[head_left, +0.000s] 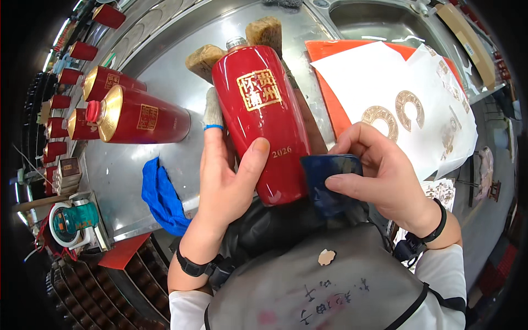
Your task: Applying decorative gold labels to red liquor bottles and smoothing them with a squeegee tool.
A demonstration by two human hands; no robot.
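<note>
A glossy red bottle (258,121) with gold printing and a clear neck leans back on a wooden rest (297,93) with two worn, padded ends. Wrapped about its left side, my left hand (228,179) has the thumb pressed on the front; a knitted cover with a blue band sits on one finger. Pinched in my right hand (379,170) is a flat dark blue scraper (330,176), its edge against or very close to the bottle's lower right side. Part of the rest is hidden behind the bottle.
More red bottles with gold shoulders (137,118) stand at the left on the metal table (170,82). A blue cloth (162,198) lies at its near edge. White sheets with gold ring-shaped decals (410,110) cover an orange board (319,52) at right. Behind is a sink (379,22).
</note>
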